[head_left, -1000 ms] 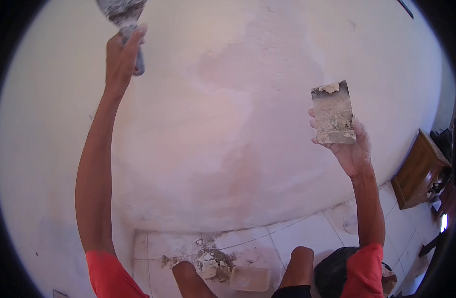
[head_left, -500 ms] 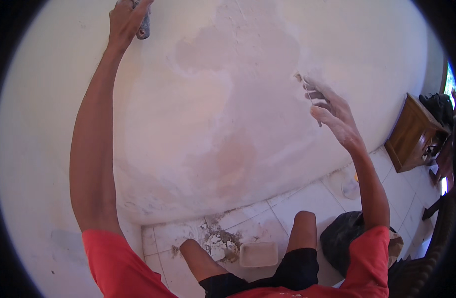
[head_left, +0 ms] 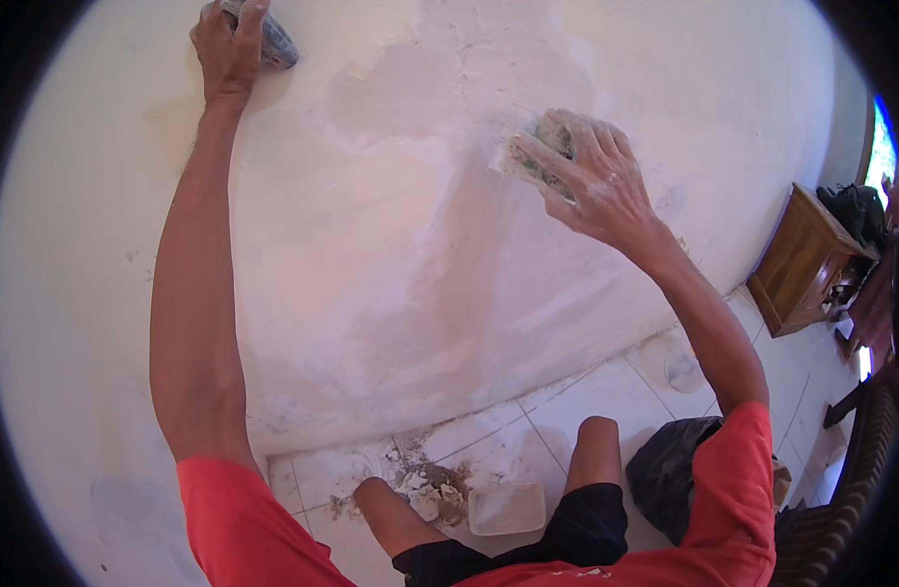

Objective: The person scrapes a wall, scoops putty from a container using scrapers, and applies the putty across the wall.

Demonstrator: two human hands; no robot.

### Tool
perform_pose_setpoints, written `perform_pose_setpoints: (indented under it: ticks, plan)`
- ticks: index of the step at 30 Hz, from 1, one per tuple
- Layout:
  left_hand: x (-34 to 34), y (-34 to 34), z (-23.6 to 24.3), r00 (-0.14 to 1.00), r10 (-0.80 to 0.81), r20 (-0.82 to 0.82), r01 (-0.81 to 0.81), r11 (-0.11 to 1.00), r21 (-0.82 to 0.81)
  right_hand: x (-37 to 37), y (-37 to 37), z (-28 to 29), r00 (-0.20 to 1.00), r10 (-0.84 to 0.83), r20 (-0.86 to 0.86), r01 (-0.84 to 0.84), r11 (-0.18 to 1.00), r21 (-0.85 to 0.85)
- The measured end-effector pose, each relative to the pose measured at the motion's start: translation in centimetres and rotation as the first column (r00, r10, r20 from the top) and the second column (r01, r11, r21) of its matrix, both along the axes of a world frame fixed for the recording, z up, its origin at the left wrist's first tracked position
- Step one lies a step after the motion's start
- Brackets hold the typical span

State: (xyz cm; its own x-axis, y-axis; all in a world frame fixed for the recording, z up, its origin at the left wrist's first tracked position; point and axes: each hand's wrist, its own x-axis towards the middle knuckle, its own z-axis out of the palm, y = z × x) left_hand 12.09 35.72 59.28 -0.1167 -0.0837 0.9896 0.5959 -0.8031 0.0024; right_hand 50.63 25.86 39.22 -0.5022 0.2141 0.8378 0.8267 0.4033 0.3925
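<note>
Head: L hand (head_left: pixel 229 49) grips putty knife (head_left: pixel 273 41); R hand (head_left: pixel 596 186) presses plaster board (head_left: pixel 528 161) to wall (head_left: pixel 391 245).

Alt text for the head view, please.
Right hand presses a trowel flat against a patchy white wall; left hand holds a scraper high up. Below, debris and a tub on tiles.

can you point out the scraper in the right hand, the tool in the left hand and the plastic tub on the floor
scraper (head_left: pixel 528 161), head view, on the smeared blade left of the fingers
putty-caked tool (head_left: pixel 276 41), head view, on the end sticking out right of the left hand
plastic tub (head_left: pixel 506 508), head view, on its pale inside, between the knees
</note>
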Motion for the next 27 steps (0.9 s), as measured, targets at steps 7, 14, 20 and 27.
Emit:
perform_pose_setpoints:
  ticks: [7, 14, 20, 27]
  plan:
    - [-0.5, 0.8, 0.4, 0.988, -0.142, -0.057, 0.142, 0.990, -0.001, -0.9, 2.1, 0.2, 0.995, -0.061, 0.084, 0.053, 0.994, 0.093]
    - [-0.7, 1.5, -0.7, 0.970, -0.240, -0.049, 0.239, 0.971, -0.010, -1.0, 3.3, 0.4, 0.994, -0.049, 0.094, 0.040, 0.994, 0.101]
    - [-1.0, 1.0, -0.5, 0.989, -0.147, -0.032, 0.149, 0.988, 0.051, -0.8, 4.1, 0.0, 0.994, -0.056, 0.093, 0.046, 0.994, 0.098]
    - [-1.0, 1.1, -0.3, 0.987, -0.133, -0.094, 0.140, 0.987, 0.077, 0.0, 5.0, -0.6, 0.994, -0.074, 0.085, 0.066, 0.993, 0.094]
